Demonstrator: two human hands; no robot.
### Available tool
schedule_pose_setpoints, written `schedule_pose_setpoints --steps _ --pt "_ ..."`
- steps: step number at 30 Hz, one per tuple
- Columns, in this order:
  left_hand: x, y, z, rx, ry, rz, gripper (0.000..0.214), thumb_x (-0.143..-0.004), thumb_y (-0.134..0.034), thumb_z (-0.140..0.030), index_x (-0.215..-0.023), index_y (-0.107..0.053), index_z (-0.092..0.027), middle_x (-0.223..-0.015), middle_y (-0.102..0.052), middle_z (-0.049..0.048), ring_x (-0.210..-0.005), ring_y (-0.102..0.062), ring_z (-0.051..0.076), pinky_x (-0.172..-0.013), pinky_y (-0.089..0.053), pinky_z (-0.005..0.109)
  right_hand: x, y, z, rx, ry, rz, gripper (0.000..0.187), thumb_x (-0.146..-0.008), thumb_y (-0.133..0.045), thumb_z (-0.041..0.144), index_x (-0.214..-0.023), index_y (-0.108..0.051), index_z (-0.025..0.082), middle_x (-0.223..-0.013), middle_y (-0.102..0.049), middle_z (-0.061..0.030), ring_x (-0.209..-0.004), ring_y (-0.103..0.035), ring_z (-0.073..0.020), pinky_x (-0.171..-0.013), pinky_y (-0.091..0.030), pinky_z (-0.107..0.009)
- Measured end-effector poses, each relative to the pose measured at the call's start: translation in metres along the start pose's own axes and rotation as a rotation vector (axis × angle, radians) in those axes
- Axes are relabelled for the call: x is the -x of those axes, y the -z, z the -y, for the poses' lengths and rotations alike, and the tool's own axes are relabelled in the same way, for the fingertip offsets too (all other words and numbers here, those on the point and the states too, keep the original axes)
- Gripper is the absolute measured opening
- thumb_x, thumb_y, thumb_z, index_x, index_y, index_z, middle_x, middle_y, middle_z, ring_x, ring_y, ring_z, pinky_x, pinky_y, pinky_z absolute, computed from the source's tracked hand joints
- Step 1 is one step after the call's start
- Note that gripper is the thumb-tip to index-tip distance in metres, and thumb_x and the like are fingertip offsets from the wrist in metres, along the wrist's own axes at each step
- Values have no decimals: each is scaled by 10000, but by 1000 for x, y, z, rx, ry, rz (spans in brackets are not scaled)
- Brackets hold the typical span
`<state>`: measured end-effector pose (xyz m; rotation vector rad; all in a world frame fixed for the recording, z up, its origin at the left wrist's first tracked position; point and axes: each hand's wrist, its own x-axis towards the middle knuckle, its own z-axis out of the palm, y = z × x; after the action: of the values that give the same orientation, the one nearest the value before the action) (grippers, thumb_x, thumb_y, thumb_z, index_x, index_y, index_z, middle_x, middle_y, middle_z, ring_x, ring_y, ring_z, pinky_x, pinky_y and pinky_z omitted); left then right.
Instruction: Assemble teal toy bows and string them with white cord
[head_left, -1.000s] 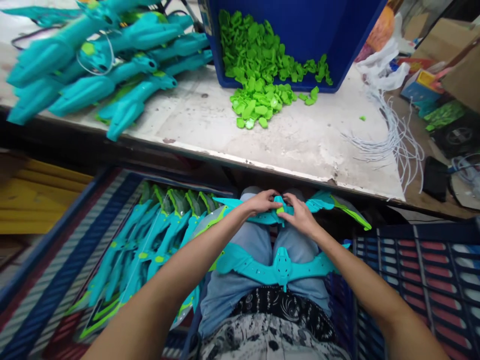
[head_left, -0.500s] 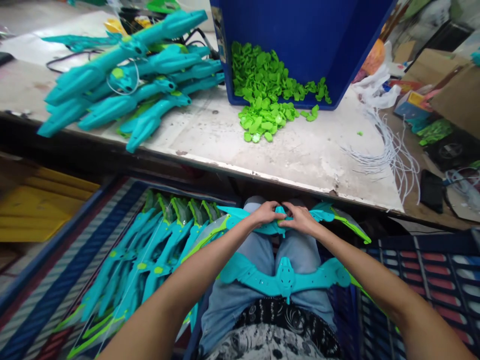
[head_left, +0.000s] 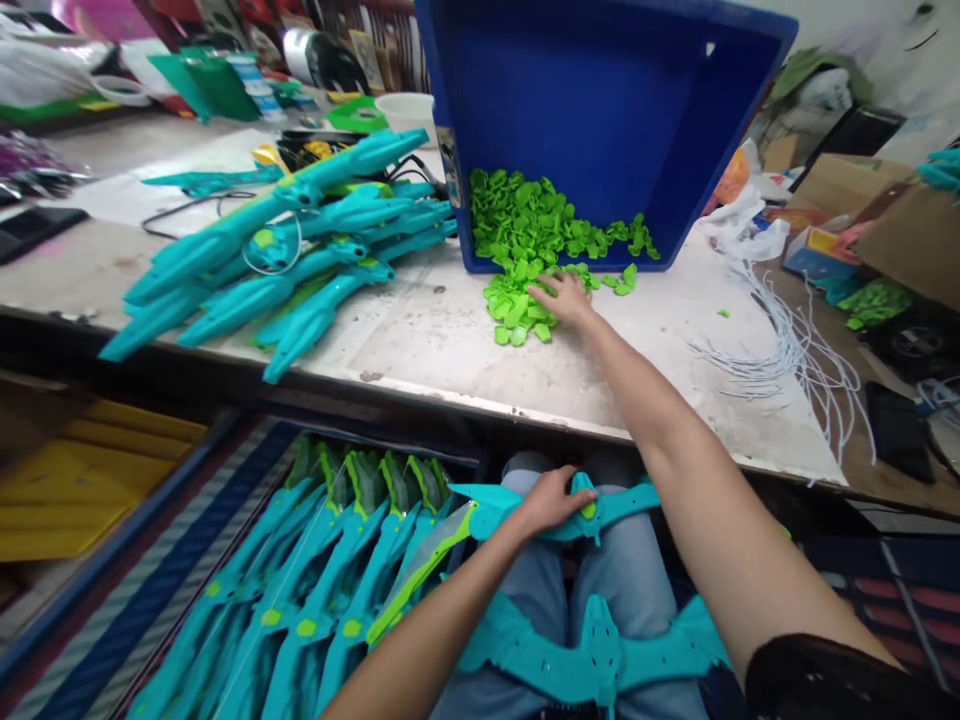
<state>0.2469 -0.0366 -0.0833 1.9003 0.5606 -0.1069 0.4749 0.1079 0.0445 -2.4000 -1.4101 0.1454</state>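
Observation:
My left hand (head_left: pixel 553 499) grips the middle of a teal toy bow (head_left: pixel 495 512) that lies across my knees, its fingers by a small green piece fitted at the centre. My right hand (head_left: pixel 568 297) is stretched out over the table, fingers spread, at the edge of a heap of small green plastic pieces (head_left: pixel 517 300). No piece shows clearly in its fingers. A second teal bow (head_left: pixel 602 650) rests on my lap, nearer to my body.
A blue bin (head_left: pixel 570 110) lies on its side on the table (head_left: pixel 450 350), green pieces spilling from it. Teal bow parts (head_left: pixel 300 240) are stacked at left, white cords (head_left: pixel 795 350) lie at right. Below left, several teal bows (head_left: pixel 300 600) stand in a row.
My right hand has left the bow and reached forward to the green heap. My left hand stays on the bow. The view has tilted up, showing more of the table's far side.

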Motion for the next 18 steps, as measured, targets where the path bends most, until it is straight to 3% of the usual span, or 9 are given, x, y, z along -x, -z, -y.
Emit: schedule_pose_setpoints --steps 2,5,11,14,16,18 --pt "0 0 0 5 5 -5 577 -789 -580 -500 -1212 -576 -108 -1084 -680 128 -962 -632 270 -798 -473 324 8 -10 -1 -6 48 -31 531 -890 -444 597 -1304 -571 289 -1435 -430 -104 -1357 -304 -341 -1076 -260 -603" --pt "1 2 1 22 0 2 591 -791 -587 -508 -1229 -568 -113 -1087 -683 136 -970 -634 283 -813 -478 344 47 -17 -12 1 139 -98 507 -888 -478 573 -1265 -604 258 -1342 -503 -117 -1282 -386 -307 -1070 -292 -538" --pt "-1 3 -6 1 -11 30 571 -796 -606 -471 -1241 -562 -116 -1096 -678 138 -1008 -632 295 -866 -483 370 129 2 -45 91 138 -174 555 -907 -400 605 -1339 -526 279 -1413 -432 -121 -1331 -278 -377 -1024 -234 -631" --pt "2 3 -15 -11 -108 -118 551 -791 -639 -379 -1272 -543 -128 -1227 -625 152 -1124 -586 291 -964 -455 383 164 10 -37 113 190 -243 484 -946 -368 533 -1214 -618 217 -1236 -564 -132 -1206 -405 -322 -995 -295 -507" --pt "12 1 -22 -69 -184 -294 438 -823 -608 -321 -1219 -577 -136 -1208 -626 147 -1136 -572 281 -987 -445 393 182 10 -24 146 256 -179 458 -953 -373 509 -1042 -684 185 -1036 -628 -132 -1046 -487 -279 -916 -337 -429" --pt "31 -1 -28 -160 -254 -420 299 -879 -539 -297 -1119 -622 -140 -1096 -654 137 -1066 -591 266 -951 -465 396 195 5 -9 200 276 -107 444 -934 -419 523 -990 -688 174 -952 -631 -135 -969 -498 -275 -847 -345 -407"
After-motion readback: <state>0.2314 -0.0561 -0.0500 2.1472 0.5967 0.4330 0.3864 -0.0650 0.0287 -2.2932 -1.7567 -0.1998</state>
